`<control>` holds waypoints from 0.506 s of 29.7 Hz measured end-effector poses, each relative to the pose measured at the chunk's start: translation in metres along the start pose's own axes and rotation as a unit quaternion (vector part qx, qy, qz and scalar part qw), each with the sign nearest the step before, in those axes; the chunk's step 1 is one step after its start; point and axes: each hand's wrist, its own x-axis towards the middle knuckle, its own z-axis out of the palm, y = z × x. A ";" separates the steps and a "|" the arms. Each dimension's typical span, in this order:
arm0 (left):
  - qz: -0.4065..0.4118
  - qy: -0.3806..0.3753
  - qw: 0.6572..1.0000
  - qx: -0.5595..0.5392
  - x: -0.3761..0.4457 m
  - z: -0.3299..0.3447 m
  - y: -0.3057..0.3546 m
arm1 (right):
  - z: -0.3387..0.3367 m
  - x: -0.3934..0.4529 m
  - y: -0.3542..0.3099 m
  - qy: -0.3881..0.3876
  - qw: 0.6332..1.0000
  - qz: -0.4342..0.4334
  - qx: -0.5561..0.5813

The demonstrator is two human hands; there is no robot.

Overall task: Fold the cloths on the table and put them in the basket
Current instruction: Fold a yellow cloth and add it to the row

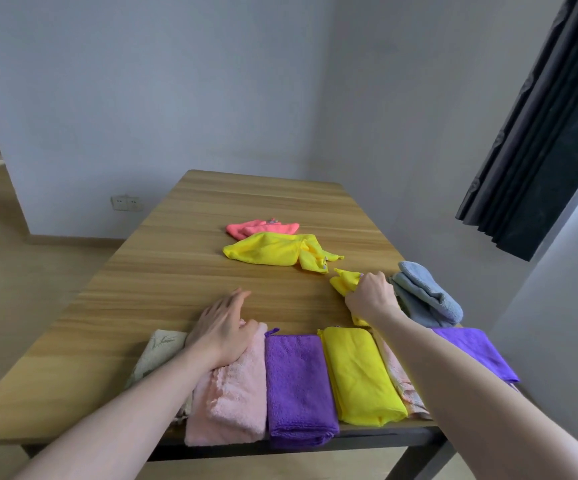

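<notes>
My right hand [370, 295] grips a crumpled yellow cloth [344, 282] at two o'clock; left hand [223, 325] flat, fingers straight, on the pink towel [232, 400]. Dragging could snag the blue-grey cloth [426, 296] beside it.

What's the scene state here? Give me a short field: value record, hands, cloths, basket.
left hand: left hand open, fingers straight, resting on folded pink cloth
right hand: right hand grips crumpled small yellow cloth
folded row, near edge: beige cloth, pink cloth, purple cloth, yellow cloth, patterned peach cloth, second purple cloth
unfolded, mid-table: coral cloth, large yellow cloth
right edge: blue-grey cloth, loosely bunched
basket: not in view
surface: wooden table
</notes>
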 end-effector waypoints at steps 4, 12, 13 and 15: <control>-0.001 -0.001 1.000 0.001 0.000 -0.001 0.002 | 0.005 -0.003 0.003 -0.003 0.987 -0.101 -0.125; -0.008 -0.012 1.000 0.008 -0.004 -0.004 0.006 | 0.024 0.004 0.021 -0.183 0.971 -0.113 -0.105; -0.010 -0.015 1.000 0.009 -0.004 -0.004 0.006 | 0.023 0.004 0.021 -0.186 0.972 -0.106 -0.095; -0.011 -0.027 1.000 0.010 -0.003 -0.005 0.005 | 0.020 0.004 0.018 -0.181 0.976 -0.102 -0.070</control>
